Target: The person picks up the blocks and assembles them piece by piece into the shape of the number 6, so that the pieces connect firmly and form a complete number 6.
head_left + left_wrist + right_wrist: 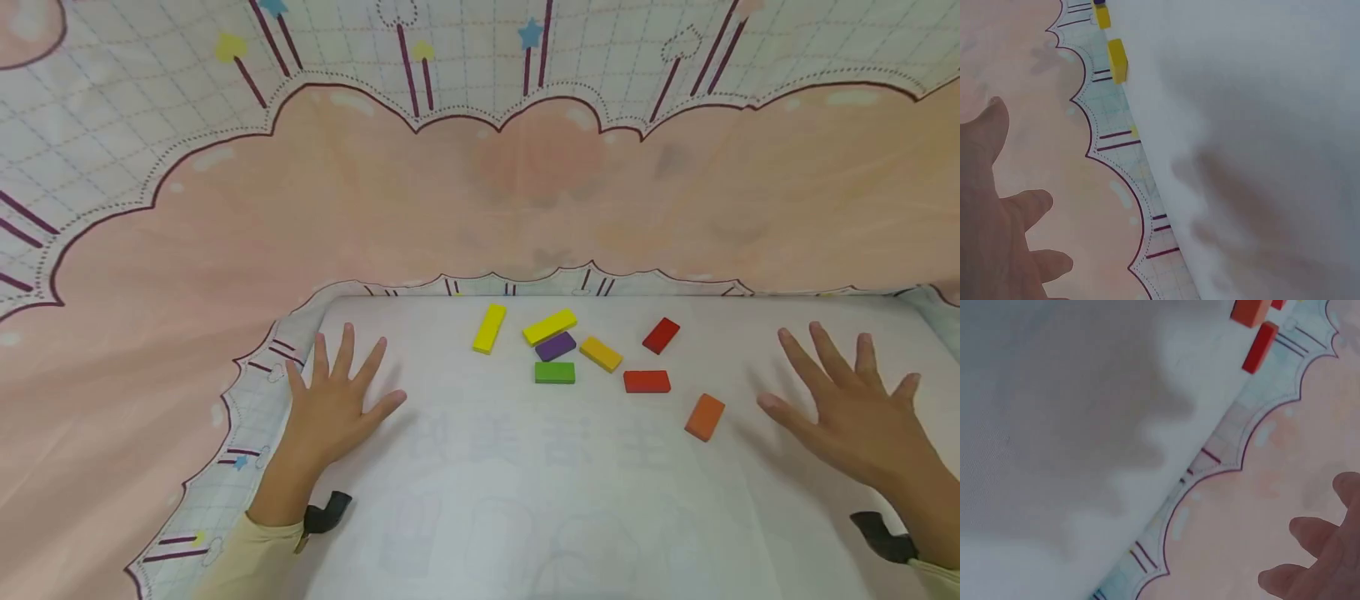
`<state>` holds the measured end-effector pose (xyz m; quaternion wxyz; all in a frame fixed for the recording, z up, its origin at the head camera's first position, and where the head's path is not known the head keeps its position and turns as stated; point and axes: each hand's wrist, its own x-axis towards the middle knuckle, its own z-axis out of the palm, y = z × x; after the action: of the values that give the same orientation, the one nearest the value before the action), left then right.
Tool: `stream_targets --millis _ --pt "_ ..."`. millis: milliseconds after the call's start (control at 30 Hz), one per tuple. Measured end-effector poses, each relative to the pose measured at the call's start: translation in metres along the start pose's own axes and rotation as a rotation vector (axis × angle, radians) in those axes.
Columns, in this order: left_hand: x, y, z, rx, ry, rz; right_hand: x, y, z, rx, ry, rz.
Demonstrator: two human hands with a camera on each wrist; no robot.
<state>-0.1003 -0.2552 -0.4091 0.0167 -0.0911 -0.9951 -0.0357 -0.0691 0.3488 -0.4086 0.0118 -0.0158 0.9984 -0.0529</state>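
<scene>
Blocks [555, 372] in yellow, purple, green, red and orange lie scattered on a white tabletop [480, 483], between a person's left hand [330, 408] and right hand [858, 408], both holding nothing, fingers spread wide. From here the blocks look light, stiff and sturdy, perhaps slightly slick, suiting a thumb-and-fingertip pinch across the long sides. The purple block [556, 346], close beside a yellow block [550, 327], may come easier by its ends.

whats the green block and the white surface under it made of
Green block: perhaps painted wood or plastic, fairly matte; flat colour, crisp edges, no visible grain to settle it. White surface: possibly a thin paper or plastic sheet, mostly dull, since faint marks seem to show through.
</scene>
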Motion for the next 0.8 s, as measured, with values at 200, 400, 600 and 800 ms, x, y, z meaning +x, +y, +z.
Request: stream_targets --millis 200,400,600,800 --pt "0.013 0.016 0.006 -0.027 -0.012 0.009 0.016 -0.022 0.005 0.067 -0.035 -0.07" --pt "0.029 0.038 0.012 -0.093 -0.007 0.032 0.038 -0.054 0.006 0.169 -0.089 -0.126" --pt "0.048 0.059 0.022 -0.262 -0.035 0.015 0.066 -0.092 0.006 0.271 -0.106 -0.132" --pt "0.072 0.076 0.035 -0.474 -0.061 -0.061 0.091 -0.13 0.007 0.368 -0.12 -0.136"
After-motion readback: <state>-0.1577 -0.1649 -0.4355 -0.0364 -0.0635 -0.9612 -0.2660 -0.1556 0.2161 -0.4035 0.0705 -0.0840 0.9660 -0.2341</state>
